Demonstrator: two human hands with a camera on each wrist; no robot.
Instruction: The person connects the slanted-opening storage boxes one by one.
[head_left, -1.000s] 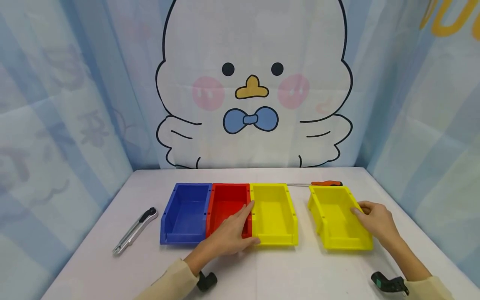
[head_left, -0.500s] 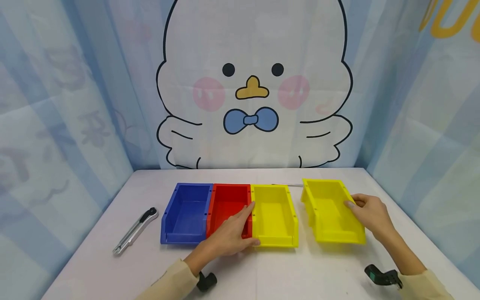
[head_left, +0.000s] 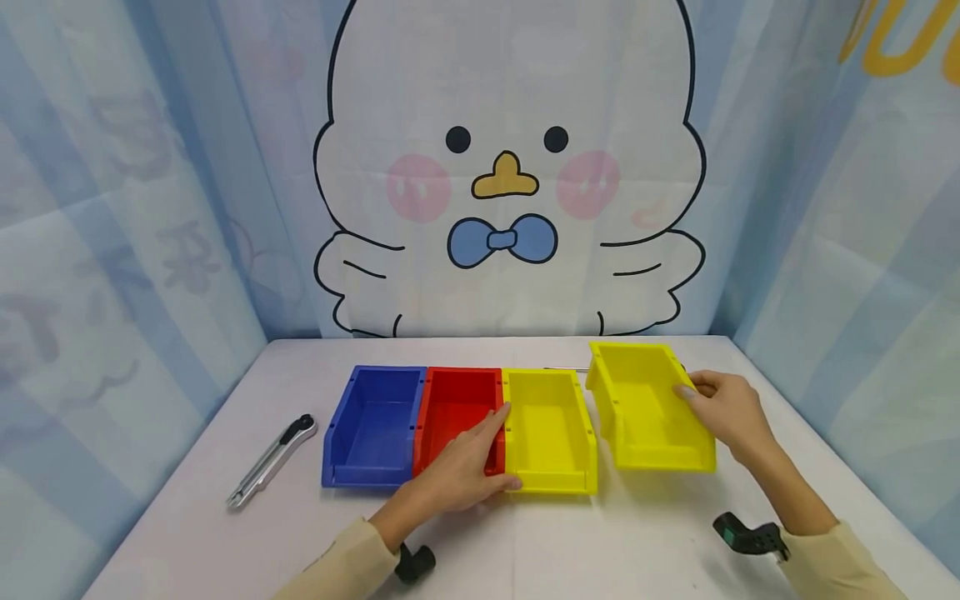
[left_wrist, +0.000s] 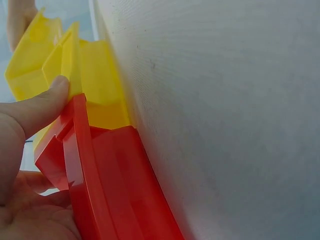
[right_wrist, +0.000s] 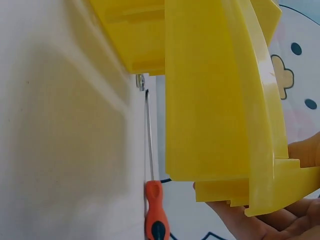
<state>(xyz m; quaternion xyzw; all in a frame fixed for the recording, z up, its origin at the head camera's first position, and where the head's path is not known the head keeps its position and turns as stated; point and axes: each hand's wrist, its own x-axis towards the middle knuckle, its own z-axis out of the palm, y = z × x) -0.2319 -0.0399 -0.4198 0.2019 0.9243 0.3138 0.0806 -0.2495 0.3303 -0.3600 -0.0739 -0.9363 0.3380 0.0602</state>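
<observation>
My right hand (head_left: 733, 414) grips the right side wall of a yellow storage bin (head_left: 652, 408), thumb inside the wall. This bin is lifted off the table, its shadow showing beneath it in the right wrist view. To its left, blue (head_left: 375, 429), red (head_left: 457, 408) and another yellow bin (head_left: 547, 425) stand side by side in a row. My left hand (head_left: 457, 475) rests over the red bin, fingers stretched along the seam with the yellow one. In the left wrist view its thumb (left_wrist: 57, 90) touches the yellow bin's front edge.
A screwdriver with an orange handle (right_wrist: 155, 200) lies on the table (head_left: 555, 542) behind the held bin, mostly hidden in the head view. Left of the row lies a utility knife (head_left: 272, 462). Printed curtains (head_left: 510, 292) stand around the table.
My right hand has raised the loose yellow bin off the table and carried it left and away, closer to the row. The left hand and the three bins in the row have stayed put.
</observation>
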